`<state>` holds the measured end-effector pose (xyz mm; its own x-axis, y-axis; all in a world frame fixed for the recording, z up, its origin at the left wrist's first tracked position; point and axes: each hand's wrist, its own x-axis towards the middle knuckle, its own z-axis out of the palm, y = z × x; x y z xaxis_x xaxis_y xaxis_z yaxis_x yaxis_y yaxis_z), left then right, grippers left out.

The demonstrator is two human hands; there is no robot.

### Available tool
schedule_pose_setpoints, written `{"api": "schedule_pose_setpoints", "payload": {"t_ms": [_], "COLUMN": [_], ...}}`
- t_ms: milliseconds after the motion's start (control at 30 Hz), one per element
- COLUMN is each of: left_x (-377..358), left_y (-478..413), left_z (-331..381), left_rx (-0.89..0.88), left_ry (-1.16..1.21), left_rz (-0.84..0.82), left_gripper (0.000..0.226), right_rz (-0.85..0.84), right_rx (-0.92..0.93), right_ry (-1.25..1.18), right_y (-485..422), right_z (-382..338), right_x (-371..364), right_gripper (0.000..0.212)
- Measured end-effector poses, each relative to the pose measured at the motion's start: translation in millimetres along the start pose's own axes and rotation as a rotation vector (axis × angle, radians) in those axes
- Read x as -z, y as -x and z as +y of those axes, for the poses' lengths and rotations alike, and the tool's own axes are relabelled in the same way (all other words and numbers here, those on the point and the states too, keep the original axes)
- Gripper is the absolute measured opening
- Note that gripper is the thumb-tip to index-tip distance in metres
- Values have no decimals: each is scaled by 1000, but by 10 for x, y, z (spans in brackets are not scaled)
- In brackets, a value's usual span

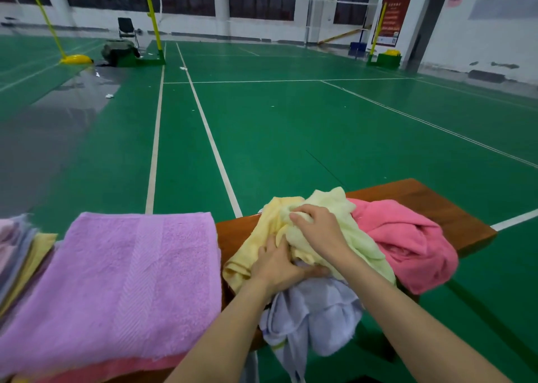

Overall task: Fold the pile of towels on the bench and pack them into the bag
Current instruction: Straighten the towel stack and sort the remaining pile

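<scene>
On the wooden bench [431,205], the right hand [318,231] grips a pale green towel [352,237] atop the crumpled pile. The left hand [275,266] is pushed in beneath, possibly gripping; its fingers are hidden. A folded purple towel [131,266] lies on the bench's left end.

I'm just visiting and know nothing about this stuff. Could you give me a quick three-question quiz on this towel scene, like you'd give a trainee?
1. Fill the gap: the crumpled pink towel lies at the ___ end of the pile.
2. True or false: the purple towel lies flat, to the left of the pile.
3. Which towel does the right hand grip?
A. pink towel
B. pale green towel
C. purple towel

Key: 1. right. 2. true. 3. B.
</scene>
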<state>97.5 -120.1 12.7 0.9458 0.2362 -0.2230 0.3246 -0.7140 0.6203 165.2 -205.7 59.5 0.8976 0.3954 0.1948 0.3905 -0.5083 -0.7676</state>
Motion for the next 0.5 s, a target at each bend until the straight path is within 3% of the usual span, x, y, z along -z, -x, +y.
{"api": "schedule_pose_setpoints", "payload": {"t_ms": [233,433,500], "left_x": [34,323,579], "left_y": [57,-32,-10], "left_z": [57,174,222], "left_rx": [0,-28,-81], "left_ry": [32,52,87], "left_rz": [-49,-190,-149], "left_gripper": [104,126,129], "right_rz": [79,143,198], "right_rx": [-85,53,100], "right_ry": [-6,-51,-84], "right_y": [124,-17,-63], "right_z": [234,-188,-427], "right_x": [224,482,566], "right_gripper": [26,26,25]}}
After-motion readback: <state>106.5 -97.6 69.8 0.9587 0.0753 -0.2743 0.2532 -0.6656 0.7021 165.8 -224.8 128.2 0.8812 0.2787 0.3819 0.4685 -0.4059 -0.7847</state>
